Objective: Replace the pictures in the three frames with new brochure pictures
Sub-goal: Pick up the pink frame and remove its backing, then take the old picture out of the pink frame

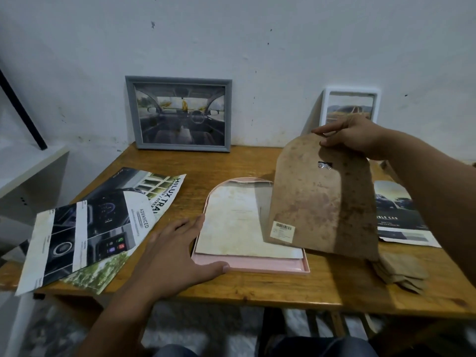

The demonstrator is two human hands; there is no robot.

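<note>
The right hand (pixel 353 136) pinches the top edge of a brown, arch-topped fibreboard backing board (pixel 322 199), thumb on the near face and fingers behind, holding it upright and tilted just above the table, apparently lifted clear to get at what lay beneath it. The left hand (pixel 180 251) lies flat with its fingers spread and relaxed, gripping nothing; its thumb and fingertips press on the near-left corner of the pink arch-shaped picture frame (pixel 257 266), probably to keep it from sliding. That frame lies face down on the wooden table (pixel 244 287), and a yellowed sheet of paper (pixel 231 222) rests exposed inside it, likely the old picture still to come out. Cut car brochure pages (pixel 90 222) lie left of the frame, and another brochure sheet (pixel 396 215) lies to the right. Against the wall lean a grey rectangular frame (pixel 180 114) and a white frame (pixel 350 106), both showing car pictures, so they appear finished.
</note>
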